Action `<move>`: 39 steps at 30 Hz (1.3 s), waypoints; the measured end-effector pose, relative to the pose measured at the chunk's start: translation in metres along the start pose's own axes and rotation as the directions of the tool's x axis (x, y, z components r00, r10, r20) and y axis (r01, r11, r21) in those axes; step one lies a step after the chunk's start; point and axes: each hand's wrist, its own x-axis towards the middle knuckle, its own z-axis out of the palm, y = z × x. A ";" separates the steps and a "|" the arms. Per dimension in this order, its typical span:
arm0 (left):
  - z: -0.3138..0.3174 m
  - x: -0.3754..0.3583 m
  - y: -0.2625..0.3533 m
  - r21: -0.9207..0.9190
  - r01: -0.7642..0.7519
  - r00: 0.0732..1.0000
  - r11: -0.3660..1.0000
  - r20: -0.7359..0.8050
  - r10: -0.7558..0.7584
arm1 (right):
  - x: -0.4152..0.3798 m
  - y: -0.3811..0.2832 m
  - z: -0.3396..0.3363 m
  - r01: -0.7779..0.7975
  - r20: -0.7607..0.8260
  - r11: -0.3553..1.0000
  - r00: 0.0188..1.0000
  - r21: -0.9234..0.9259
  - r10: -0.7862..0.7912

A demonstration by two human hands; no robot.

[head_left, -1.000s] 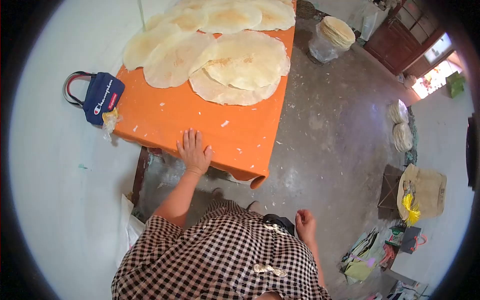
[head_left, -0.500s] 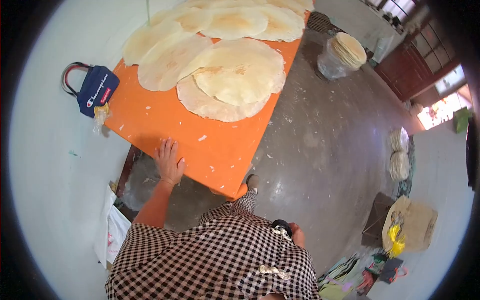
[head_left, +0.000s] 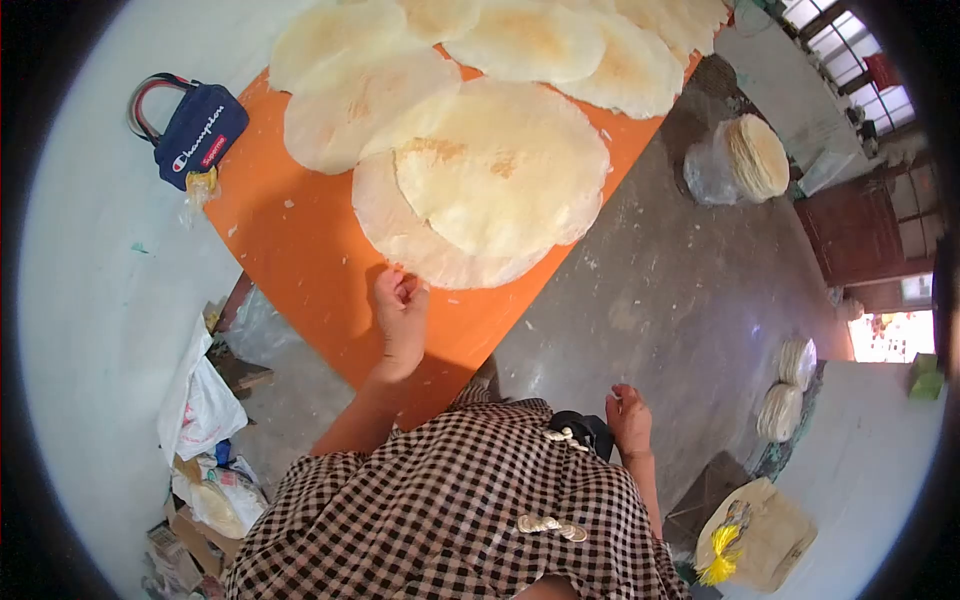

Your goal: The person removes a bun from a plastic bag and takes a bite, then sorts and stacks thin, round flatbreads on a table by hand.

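Over the front part of the orange table (head_left: 280,235), my left hand (head_left: 402,318) has its fingers curled near the lower edge of a large thin round flatbread (head_left: 440,262). Whether the fingertips grip anything is too small to tell. A second, yellower round sheet (head_left: 510,180) lies on top of it, with browned spots. More thin round sheets (head_left: 525,38) overlap across the far part of the table. Off the table's right side, my right hand (head_left: 628,418) hangs over the floor with its fingers bent, and what they hold, if anything, cannot be made out.
A blue bag (head_left: 200,135) hangs on the left wall. On the floor at the right stand a stack of round sheets (head_left: 757,158) beside clear plastic, and two smaller bundles (head_left: 780,410). A cardboard piece (head_left: 775,540) lies lower right, white sacks (head_left: 203,400) lower left.
My left hand has left the table's front edge, moved toward the flatbread and curled its fingers. My right hand has come out from beside the body. The view has shifted closer to the table.
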 end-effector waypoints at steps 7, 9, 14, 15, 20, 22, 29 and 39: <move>0.039 0.036 0.032 -0.365 0.520 0.821 0.772 -0.037 -0.570 | 0.103 -0.033 -0.038 0.256 0.021 0.962 0.966 0.091 -0.259; 0.050 0.040 0.038 -0.328 0.474 0.859 0.817 -0.032 -0.512 | 0.133 -0.045 -0.050 0.378 -0.018 0.915 0.925 0.142 -0.379; 0.084 0.037 0.060 -0.505 0.298 0.932 0.811 -0.032 -0.362 | 0.215 -0.083 -0.063 0.728 -0.036 0.665 0.679 0.168 -0.733; 0.093 0.031 0.083 -0.488 0.276 0.945 0.828 -0.020 -0.327 | 0.227 -0.095 -0.064 0.768 -0.052 0.611 0.630 0.193 -0.775; 0.120 0.010 0.116 -0.640 0.178 0.960 0.747 -0.054 -0.274 | 0.264 -0.155 -0.058 0.887 -0.026 0.413 0.427 0.207 -0.904; 0.115 0.000 0.104 -0.644 0.201 0.924 0.738 -0.125 -0.361 | 0.269 -0.163 -0.042 0.878 0.108 0.423 0.409 0.223 -0.906; 0.084 -0.035 0.101 -0.568 0.127 0.826 0.813 -0.393 -0.403 | 0.297 -0.152 -0.018 0.694 0.349 0.594 0.483 0.406 -0.803; 0.003 -0.046 0.309 -0.211 -0.172 0.933 0.962 -0.349 0.090 | 0.339 -0.200 -0.212 0.055 0.139 0.287 0.778 0.956 -0.612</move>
